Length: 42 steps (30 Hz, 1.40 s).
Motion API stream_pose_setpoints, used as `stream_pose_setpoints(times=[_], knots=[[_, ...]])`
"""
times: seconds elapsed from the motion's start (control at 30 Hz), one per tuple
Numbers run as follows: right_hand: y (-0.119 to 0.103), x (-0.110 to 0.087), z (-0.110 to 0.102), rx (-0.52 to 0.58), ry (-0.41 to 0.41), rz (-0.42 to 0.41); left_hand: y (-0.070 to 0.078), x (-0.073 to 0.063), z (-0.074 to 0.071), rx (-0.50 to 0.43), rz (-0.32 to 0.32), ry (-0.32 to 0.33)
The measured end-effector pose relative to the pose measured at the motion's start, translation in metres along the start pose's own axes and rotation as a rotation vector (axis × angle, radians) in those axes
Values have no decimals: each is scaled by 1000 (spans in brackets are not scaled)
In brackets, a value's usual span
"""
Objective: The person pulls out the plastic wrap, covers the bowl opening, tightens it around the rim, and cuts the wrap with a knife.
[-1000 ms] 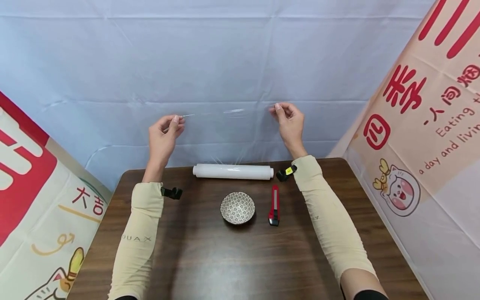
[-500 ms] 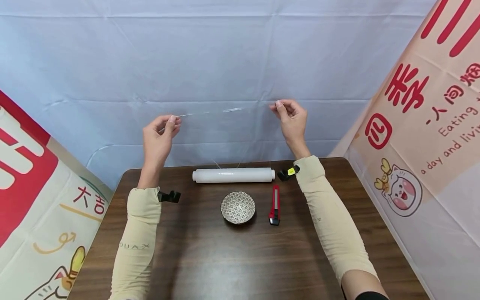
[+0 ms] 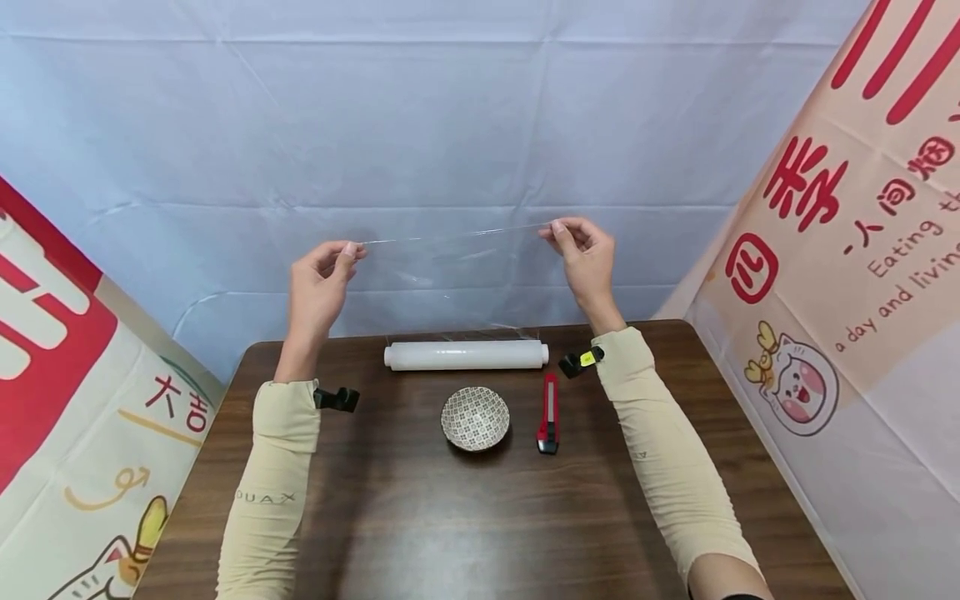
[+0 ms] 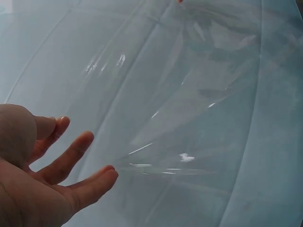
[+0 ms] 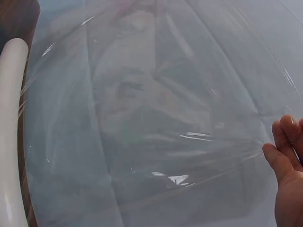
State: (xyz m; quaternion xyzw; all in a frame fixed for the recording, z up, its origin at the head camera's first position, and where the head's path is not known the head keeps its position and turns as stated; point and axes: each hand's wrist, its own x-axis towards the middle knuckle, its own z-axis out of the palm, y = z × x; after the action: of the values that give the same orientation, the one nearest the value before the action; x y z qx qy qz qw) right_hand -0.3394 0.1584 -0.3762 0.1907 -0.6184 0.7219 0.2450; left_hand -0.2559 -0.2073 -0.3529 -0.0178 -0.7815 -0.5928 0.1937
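Observation:
A sheet of clear cling film (image 3: 450, 271) rises from the white cling film roll (image 3: 465, 356) near the table's far edge. My left hand (image 3: 321, 279) pinches one top corner between thumb and fingertips, and my right hand (image 3: 588, 262) pinches the other. The upper edge runs as a thin line between them, a little higher on the right. From the right wrist, creases in the film (image 5: 189, 158) fan out of the right fingertips, and the roll (image 5: 10, 132) stands at the left. In the left wrist view the film (image 4: 189, 118) spreads beyond the left hand (image 4: 42, 189).
A small patterned bowl (image 3: 475, 418) sits on the wooden table (image 3: 435, 533), nearer me than the roll. Right of it lies a red utility knife (image 3: 550, 414). Pale blue cloth (image 3: 420, 117) hangs behind the table, with printed sheets (image 3: 862, 275) at either side.
Both hands have dropped slightly over the last half second, still pinching the cling film. Its upper edge now shows as a longer line. The roll has shifted slightly towards me.

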Motion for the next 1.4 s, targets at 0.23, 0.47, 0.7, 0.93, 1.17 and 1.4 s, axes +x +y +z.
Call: stream_pose_setpoints(times=[0.23, 0.47, 0.7, 0.93, 1.17, 1.4], knots=[[-4, 0, -4, 38, 15, 0, 6, -1, 1, 57, 27, -7], [-10, -8, -10, 28, 1, -6, 8, -4, 1, 86, 46, -3], [-18, -19, -16, -17, -22, -33, 8, -11, -1, 112, 65, -13], [-27, -34, -22, -21, -38, -30, 7, -21, -6, 121, 95, -53], [-33, -52, -28, -55, -78, -21, -1, -31, -11, 43, 54, -118], [-38, -71, -35, -91, -97, -28, -17, -41, -16, -11, 85, -214]])
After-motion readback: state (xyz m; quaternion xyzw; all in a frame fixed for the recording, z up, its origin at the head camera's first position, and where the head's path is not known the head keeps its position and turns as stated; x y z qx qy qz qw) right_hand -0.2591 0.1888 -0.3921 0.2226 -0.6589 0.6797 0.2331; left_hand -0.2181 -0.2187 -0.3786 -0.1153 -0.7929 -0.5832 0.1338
